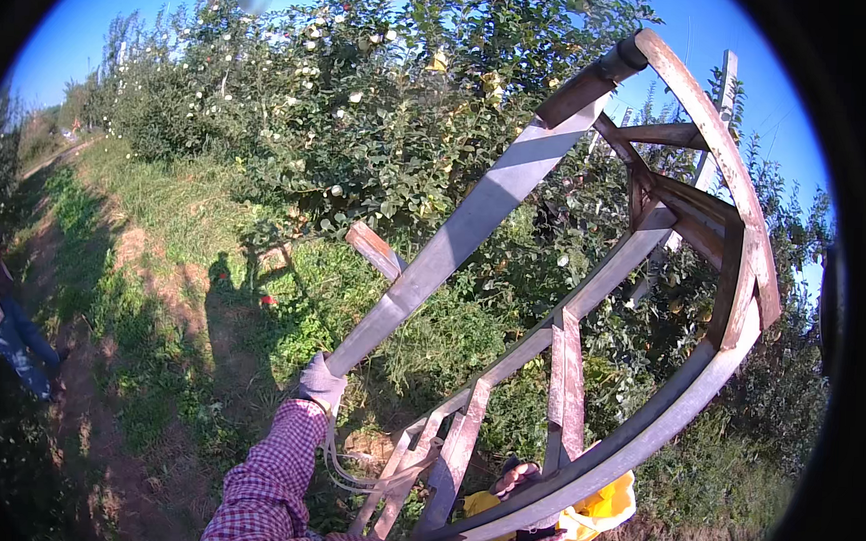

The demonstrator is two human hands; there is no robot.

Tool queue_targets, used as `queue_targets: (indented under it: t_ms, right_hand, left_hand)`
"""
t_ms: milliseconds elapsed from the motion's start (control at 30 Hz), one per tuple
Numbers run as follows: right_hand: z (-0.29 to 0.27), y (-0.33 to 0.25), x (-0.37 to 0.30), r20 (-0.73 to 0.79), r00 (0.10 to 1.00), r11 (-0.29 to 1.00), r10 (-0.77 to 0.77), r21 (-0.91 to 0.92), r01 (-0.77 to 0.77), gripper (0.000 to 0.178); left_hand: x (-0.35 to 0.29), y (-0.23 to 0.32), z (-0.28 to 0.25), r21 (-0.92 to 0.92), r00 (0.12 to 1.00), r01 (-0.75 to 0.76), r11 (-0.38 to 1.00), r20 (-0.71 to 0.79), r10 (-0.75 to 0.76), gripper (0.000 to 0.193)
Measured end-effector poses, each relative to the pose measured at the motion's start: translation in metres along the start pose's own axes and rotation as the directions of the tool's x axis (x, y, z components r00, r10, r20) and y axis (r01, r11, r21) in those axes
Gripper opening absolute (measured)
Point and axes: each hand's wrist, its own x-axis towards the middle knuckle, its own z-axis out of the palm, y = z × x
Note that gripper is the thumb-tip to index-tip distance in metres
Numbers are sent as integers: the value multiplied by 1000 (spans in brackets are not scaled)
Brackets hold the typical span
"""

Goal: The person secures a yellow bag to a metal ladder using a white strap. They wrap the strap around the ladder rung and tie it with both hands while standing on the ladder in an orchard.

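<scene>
A weathered wooden and metal ladder point(473, 224) slants across the view, raised off the ground, its long straight leg running to the upper right. My left hand point(322, 383), in a pale glove, is closed around the lower end of that leg. Close to it hangs a looped light cord point(350, 473) by the rungs. My right hand point(515, 479) shows beside the curved rail, which hides part of it; its fingers look curled against the ladder. A bright yellow bag or container point(601, 513) lies just beyond that rail, partly covered.
Leafy fruit trees point(362, 106) with pale round fruit stand ahead and to the right. A grassy dirt path point(128, 250) runs along the left. Another person point(16, 323) in blue trousers is at the left edge. A pale post point(720, 118) rises behind the ladder.
</scene>
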Motion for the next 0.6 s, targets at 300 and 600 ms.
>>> queue_targets:
  t_ms: [300, 600]
  right_hand:
    - [-235, -34, -20, -728, 634, 892, -259, -433, -132, 39]
    - [-185, -15, -67, -845, 488, 925, -221, -340, -170, 27]
  left_hand:
    - [-66, 66, 37, 46, 964, -220, 974, 160, 211, 49]
    - [-117, 72, 62, -38, 895, -420, 907, 151, 420, 49]
